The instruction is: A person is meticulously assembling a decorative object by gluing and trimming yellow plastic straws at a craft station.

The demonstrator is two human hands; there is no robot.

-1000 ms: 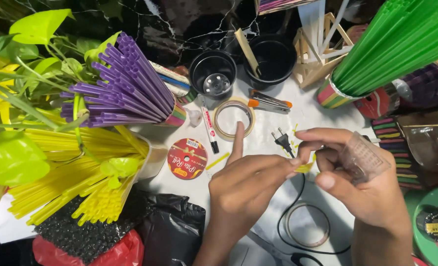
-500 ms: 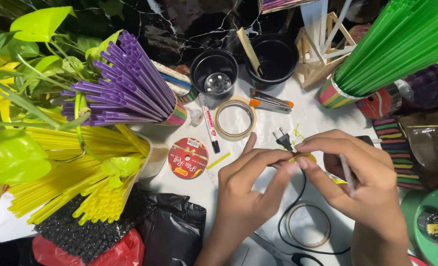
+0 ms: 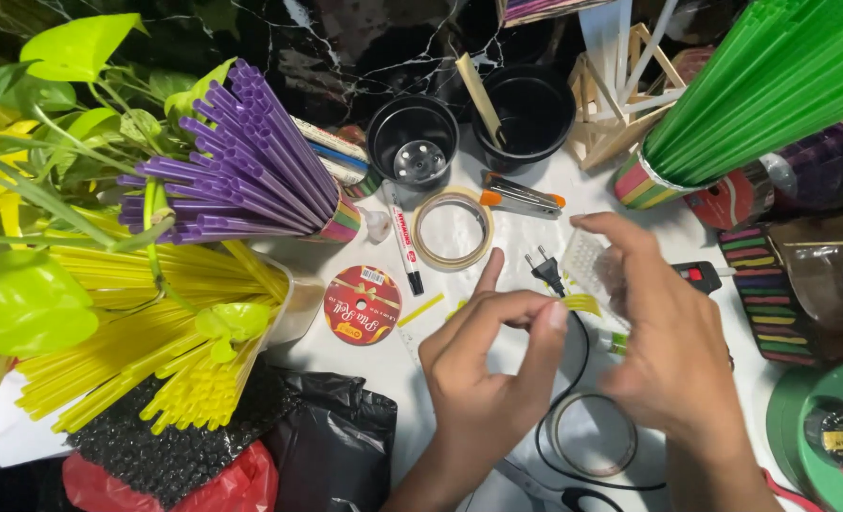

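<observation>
Head view, looking down on a crowded white counter (image 3: 525,237).

Left hand (image 3: 483,374): closed in a pinch on a short yellow straw piece (image 3: 580,303); thumb and fingertips clamp its left end, index finger raised and pointing away. The piece sits just above the counter, centre-right, beside a black two-pin plug (image 3: 544,268).

Right hand (image 3: 663,337): motion-blurred, fingers spread and loosely curved, hovering over the straw piece's right end. Whether it touches or holds anything, I cannot tell.

Key relation: the straw piece's long axis runs roughly left to right, from the left fingertips toward the right palm. The left hand is the nearer one, already in contact; the free end points at the right hand.

Surroundings: tape roll (image 3: 452,228) and red-capped marker (image 3: 404,239) just beyond the left hand; red disc (image 3: 362,304) to its left; purple straw bundle (image 3: 241,166) and yellow straw bundle (image 3: 146,332) far left; green straw bundle (image 3: 772,85) upper right; black cable (image 3: 580,365) loops beneath both hands.
</observation>
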